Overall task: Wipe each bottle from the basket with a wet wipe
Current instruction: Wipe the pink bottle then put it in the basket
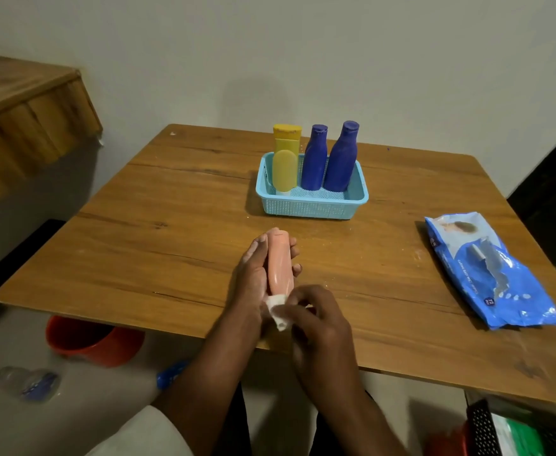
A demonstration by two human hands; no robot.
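Left hand (253, 271) curls around the pink bottle (280, 263), held above the desk (171, 225); just below it, right hand (316, 319) pinches a white wet wipe (278, 312) against the bottle's base.

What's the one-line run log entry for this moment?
left hand: holds pink bottle | right hand: wipe on bottle base | basket: three bottles
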